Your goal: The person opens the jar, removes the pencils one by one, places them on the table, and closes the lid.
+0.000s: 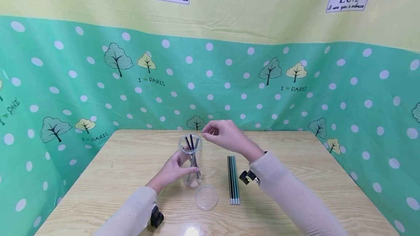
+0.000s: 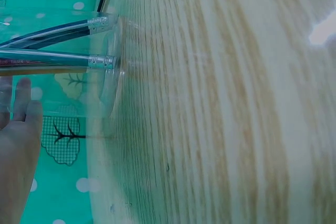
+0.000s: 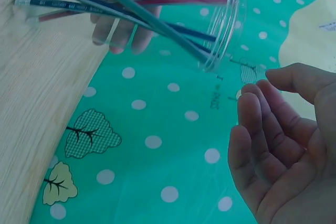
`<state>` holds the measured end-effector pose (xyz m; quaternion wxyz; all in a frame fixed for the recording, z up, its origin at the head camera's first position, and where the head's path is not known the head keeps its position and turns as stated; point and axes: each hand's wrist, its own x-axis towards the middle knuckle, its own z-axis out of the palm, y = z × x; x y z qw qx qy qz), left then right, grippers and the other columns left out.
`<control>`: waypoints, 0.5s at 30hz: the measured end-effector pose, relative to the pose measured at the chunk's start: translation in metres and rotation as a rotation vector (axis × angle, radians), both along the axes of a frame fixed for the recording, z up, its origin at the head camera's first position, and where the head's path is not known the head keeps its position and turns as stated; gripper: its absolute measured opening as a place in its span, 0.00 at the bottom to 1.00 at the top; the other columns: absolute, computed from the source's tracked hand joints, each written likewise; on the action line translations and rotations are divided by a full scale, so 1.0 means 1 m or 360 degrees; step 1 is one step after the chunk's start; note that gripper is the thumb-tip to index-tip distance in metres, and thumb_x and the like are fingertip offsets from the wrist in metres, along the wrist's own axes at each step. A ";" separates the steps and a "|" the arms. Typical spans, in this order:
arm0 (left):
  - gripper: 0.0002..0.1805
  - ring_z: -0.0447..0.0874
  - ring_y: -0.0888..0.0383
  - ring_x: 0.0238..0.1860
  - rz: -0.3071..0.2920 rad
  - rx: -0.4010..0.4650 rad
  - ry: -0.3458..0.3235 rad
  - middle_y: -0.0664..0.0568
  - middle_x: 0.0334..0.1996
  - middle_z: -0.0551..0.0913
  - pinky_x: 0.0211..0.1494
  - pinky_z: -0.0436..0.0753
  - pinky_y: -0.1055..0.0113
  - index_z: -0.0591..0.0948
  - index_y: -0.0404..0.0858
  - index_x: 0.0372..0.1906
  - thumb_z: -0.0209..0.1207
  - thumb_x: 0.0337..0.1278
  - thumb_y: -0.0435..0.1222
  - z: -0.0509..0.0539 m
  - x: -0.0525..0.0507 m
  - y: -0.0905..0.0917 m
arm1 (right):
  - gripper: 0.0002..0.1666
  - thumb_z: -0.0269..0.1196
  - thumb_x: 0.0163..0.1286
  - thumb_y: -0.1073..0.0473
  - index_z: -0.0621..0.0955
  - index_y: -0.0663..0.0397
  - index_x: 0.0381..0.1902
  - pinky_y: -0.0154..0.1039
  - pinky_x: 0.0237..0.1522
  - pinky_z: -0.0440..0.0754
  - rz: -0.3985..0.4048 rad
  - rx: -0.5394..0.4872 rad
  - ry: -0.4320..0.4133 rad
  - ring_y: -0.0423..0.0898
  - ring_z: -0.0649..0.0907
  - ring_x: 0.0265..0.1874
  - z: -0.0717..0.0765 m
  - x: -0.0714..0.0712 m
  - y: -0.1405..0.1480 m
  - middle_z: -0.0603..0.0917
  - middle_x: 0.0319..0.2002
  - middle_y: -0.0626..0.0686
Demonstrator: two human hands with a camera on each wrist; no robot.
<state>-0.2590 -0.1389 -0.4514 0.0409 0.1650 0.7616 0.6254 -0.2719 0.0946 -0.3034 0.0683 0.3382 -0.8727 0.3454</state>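
A clear jar (image 1: 199,159) with several pencils (image 1: 192,160) leaning inside it is gripped by my left hand (image 1: 172,170), thumb on the near side. Its mouth is uncovered. In the left wrist view, metal-ended pencils (image 2: 58,55) point down toward the jar's base. My right hand (image 1: 226,136) hovers just right of the jar's mouth; in the right wrist view its loosely bent fingers (image 3: 249,111) hold nothing. Right of the jar, a row of dark and green pencils (image 1: 233,179) lies side by side on the table. A round clear lid (image 1: 206,197) lies in front of the jar.
The wooden table (image 1: 131,166) reaches back to a green dotted curtain (image 1: 210,86), which also hangs along both sides. A black wrist camera (image 1: 248,177) sits under the right sleeve, close to the pencil row; another (image 1: 156,217) is on the left wrist.
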 end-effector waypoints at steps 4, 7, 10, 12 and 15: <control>0.49 0.61 0.47 0.74 -0.0006 0.0019 -0.0015 0.47 0.69 0.72 0.76 0.56 0.47 0.64 0.48 0.75 0.77 0.48 0.38 -0.001 -0.001 0.000 | 0.07 0.66 0.70 0.57 0.87 0.52 0.42 0.32 0.33 0.83 0.0067 0.0053 0.0024 0.37 0.82 0.31 0.001 0.005 -0.009 0.84 0.31 0.41; 0.50 0.61 0.49 0.74 -0.0019 0.0029 -0.0018 0.50 0.70 0.72 0.77 0.56 0.48 0.63 0.50 0.75 0.77 0.48 0.38 -0.001 -0.001 -0.001 | 0.09 0.66 0.71 0.57 0.87 0.53 0.45 0.32 0.35 0.83 0.0105 0.0104 0.0035 0.35 0.83 0.32 0.000 0.008 -0.015 0.86 0.33 0.40; 0.50 0.61 0.51 0.74 -0.0037 0.0030 -0.0006 0.53 0.70 0.72 0.76 0.57 0.48 0.63 0.52 0.75 0.77 0.48 0.40 -0.001 -0.001 -0.001 | 0.12 0.66 0.70 0.56 0.87 0.54 0.47 0.32 0.38 0.82 0.0131 0.0163 0.0045 0.34 0.82 0.35 -0.001 0.012 -0.022 0.87 0.34 0.40; 0.49 0.61 0.51 0.74 -0.0043 0.0020 0.0003 0.54 0.70 0.72 0.76 0.57 0.47 0.64 0.54 0.75 0.77 0.48 0.41 -0.001 0.000 -0.001 | 0.14 0.67 0.70 0.54 0.87 0.53 0.49 0.32 0.40 0.78 0.0128 0.0216 0.0069 0.35 0.80 0.36 -0.003 0.014 -0.027 0.87 0.36 0.39; 0.49 0.60 0.51 0.74 -0.0054 0.0010 0.0005 0.56 0.70 0.72 0.76 0.57 0.47 0.64 0.56 0.75 0.77 0.48 0.42 0.000 0.001 -0.002 | 0.16 0.68 0.69 0.49 0.88 0.49 0.50 0.35 0.38 0.73 0.0094 0.0298 0.0129 0.39 0.74 0.34 -0.006 0.017 -0.032 0.88 0.38 0.37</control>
